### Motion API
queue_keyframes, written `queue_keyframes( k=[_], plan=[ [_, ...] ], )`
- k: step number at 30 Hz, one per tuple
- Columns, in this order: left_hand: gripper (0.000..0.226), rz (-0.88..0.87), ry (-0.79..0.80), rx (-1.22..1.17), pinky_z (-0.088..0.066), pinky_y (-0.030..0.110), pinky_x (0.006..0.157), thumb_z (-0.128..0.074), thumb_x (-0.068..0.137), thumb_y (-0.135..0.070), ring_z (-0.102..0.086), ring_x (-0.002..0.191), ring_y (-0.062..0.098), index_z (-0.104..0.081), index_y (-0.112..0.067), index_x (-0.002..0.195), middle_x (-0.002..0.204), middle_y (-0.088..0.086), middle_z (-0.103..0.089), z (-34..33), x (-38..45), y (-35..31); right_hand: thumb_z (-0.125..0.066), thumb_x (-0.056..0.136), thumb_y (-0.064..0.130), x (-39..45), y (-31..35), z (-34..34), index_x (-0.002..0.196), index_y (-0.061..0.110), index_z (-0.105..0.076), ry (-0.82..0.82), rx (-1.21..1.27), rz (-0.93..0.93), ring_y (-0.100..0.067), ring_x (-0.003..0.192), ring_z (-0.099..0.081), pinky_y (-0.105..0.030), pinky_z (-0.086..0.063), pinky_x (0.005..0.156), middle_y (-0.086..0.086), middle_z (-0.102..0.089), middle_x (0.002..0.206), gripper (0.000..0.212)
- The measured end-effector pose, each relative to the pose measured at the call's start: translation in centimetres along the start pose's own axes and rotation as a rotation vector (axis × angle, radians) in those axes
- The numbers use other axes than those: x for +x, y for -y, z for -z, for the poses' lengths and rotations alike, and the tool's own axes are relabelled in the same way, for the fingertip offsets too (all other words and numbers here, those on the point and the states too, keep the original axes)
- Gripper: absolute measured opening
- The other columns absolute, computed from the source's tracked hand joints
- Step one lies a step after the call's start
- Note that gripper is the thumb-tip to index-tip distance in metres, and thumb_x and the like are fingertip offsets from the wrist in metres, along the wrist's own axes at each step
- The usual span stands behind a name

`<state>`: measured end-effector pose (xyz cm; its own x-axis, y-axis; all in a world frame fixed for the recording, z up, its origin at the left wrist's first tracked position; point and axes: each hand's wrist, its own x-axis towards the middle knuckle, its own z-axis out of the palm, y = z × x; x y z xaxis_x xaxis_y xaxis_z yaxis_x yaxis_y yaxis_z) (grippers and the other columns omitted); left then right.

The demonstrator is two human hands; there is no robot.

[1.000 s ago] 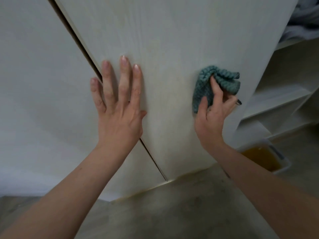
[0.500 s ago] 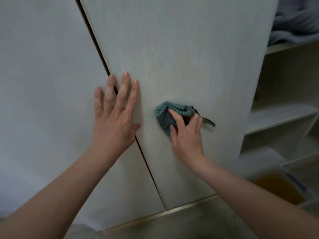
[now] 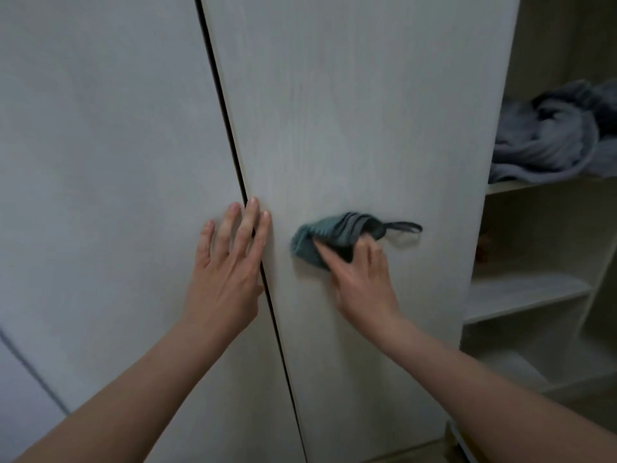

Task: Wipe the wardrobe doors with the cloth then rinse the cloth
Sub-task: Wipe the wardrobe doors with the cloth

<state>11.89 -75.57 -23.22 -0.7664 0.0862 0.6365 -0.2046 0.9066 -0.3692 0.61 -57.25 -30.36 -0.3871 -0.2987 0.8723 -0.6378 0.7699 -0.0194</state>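
Observation:
Two pale wood-grain wardrobe doors fill the view, the left door (image 3: 110, 162) and the right door (image 3: 367, 111), split by a dark gap. My left hand (image 3: 227, 272) lies flat and open across that gap, fingers spread. My right hand (image 3: 360, 279) presses a bunched teal cloth (image 3: 320, 235) against the right door at mid height. The cloth's hanging loop (image 3: 402, 228) sticks out to the right. My fingers cover the cloth's lower right part.
Open shelves (image 3: 521, 295) stand to the right of the doors. A bundle of grey-blue fabric (image 3: 551, 135) lies on the upper shelf. At the bottom right corner, the rim of a tub (image 3: 464, 442) shows.
The view has tilted upward, so the floor and most of the tub have left the frame. My right hand has swept the cloth left across the right door. My left hand stays on the gap.

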Motion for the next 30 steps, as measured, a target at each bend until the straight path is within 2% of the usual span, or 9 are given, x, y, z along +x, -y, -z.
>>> queue_keyframes(
  k=[6, 10, 13, 15, 18, 21, 25, 28, 30],
  plan=[
    [0.117, 0.095, -0.02, -0.008, -0.009, 0.056, 0.118, -0.086, 0.065, -0.027, 0.004, 0.149, 0.043, -0.015, -0.014, 0.157, 0.164, 0.016, -0.001, 0.2, 0.5, 0.4, -0.064, 0.078, 0.015, 0.7, -0.5, 0.3, 0.129, 0.028, -0.06, 0.039, -0.085, 0.382, -0.035, 0.126, -0.037, -0.045, -0.031, 0.103, -0.015, -0.037, 0.136, 0.053],
    [0.118, 0.1, -0.007, 0.001, -0.012, 0.059, 0.116, -0.085, 0.064, -0.031, 0.005, 0.148, 0.045, -0.014, -0.016, 0.157, 0.164, 0.015, 0.0, 0.0, 0.6, 0.4, -0.057, 0.085, 0.019, 4.7, -3.1, 2.9, 0.138, 0.028, -0.052, -0.087, -0.07, 0.074, -0.039, 0.131, -0.031, -0.049, -0.038, 0.103, -0.024, -0.043, 0.139, 0.053],
    [0.12, 0.106, 0.007, -0.007, -0.012, 0.059, 0.116, -0.086, 0.064, -0.036, 0.006, 0.148, 0.045, -0.012, -0.015, 0.157, 0.164, 0.016, 0.003, 0.0, 0.5, 0.0, -0.054, 0.091, 0.016, 3.3, -2.7, 2.5, 0.145, 0.023, -0.043, -0.088, 0.0, -0.167, -0.046, 0.137, -0.023, -0.049, -0.028, 0.112, -0.028, -0.031, 0.147, 0.055],
    [0.121, 0.114, 0.013, -0.01, -0.013, 0.058, 0.116, -0.085, 0.064, -0.037, 0.007, 0.147, 0.046, -0.012, -0.015, 0.157, 0.164, 0.017, 0.004, -0.1, 0.5, -0.3, -0.062, 0.086, 0.014, -0.1, -0.5, 0.5, 0.145, 0.022, -0.043, -0.011, -0.016, -0.124, -0.051, 0.136, -0.022, -0.053, -0.027, 0.112, -0.033, -0.032, 0.145, 0.062],
    [0.119, 0.113, 0.012, -0.004, -0.015, 0.057, 0.115, -0.084, 0.065, -0.034, 0.007, 0.147, 0.046, -0.012, -0.014, 0.157, 0.163, 0.019, 0.004, -0.6, 0.1, -0.9, -0.073, 0.07, 0.018, -5.0, 2.1, -2.1, 0.141, 0.022, -0.046, 0.189, -0.075, 0.102, -0.052, 0.13, -0.03, -0.061, -0.032, 0.107, -0.031, -0.045, 0.136, 0.076],
    [0.118, 0.113, 0.018, -0.02, -0.017, 0.059, 0.114, -0.084, 0.065, -0.033, 0.007, 0.147, 0.046, -0.013, -0.013, 0.157, 0.163, 0.02, 0.002, -1.1, -0.3, -1.6, -0.073, 0.063, 0.012, -6.1, 0.5, -1.7, 0.141, 0.022, -0.044, 0.253, -0.096, 0.179, -0.053, 0.123, -0.04, -0.063, -0.034, 0.103, -0.027, -0.046, 0.133, 0.083],
    [0.119, 0.135, 0.014, -0.042, -0.014, 0.062, 0.114, -0.084, 0.066, -0.037, 0.007, 0.146, 0.049, -0.012, -0.011, 0.156, 0.162, 0.021, 0.004, -1.7, -0.2, -2.4, -0.067, 0.076, 0.012, -4.3, -6.1, 0.5, 0.147, 0.013, -0.031, 0.219, -0.196, -0.126, -0.058, 0.115, -0.041, -0.061, -0.039, 0.099, -0.037, -0.046, 0.127, 0.08],
    [0.119, 0.138, 0.001, -0.047, -0.01, 0.063, 0.115, -0.083, 0.068, -0.037, 0.008, 0.146, 0.05, -0.008, -0.01, 0.157, 0.162, 0.022, 0.006, -2.2, -0.2, -2.6, -0.054, 0.084, 0.006, -5.3, -10.1, 1.0, 0.15, 0.001, -0.018, 0.185, -0.113, -0.466, -0.063, 0.126, -0.027, -0.062, -0.027, 0.106, -0.045, -0.029, 0.136, 0.075],
    [0.117, 0.129, -0.009, -0.045, -0.009, 0.062, 0.116, -0.081, 0.07, -0.038, 0.009, 0.146, 0.049, -0.007, -0.011, 0.157, 0.162, 0.022, 0.007, -2.3, -0.3, -2.5, -0.046, 0.084, 0.001, -6.6, -8.9, -0.2, 0.15, -0.002, -0.014, 0.181, -0.024, -0.583, -0.062, 0.131, -0.019, -0.058, -0.02, 0.112, -0.045, -0.018, 0.141, 0.074]
  ],
)
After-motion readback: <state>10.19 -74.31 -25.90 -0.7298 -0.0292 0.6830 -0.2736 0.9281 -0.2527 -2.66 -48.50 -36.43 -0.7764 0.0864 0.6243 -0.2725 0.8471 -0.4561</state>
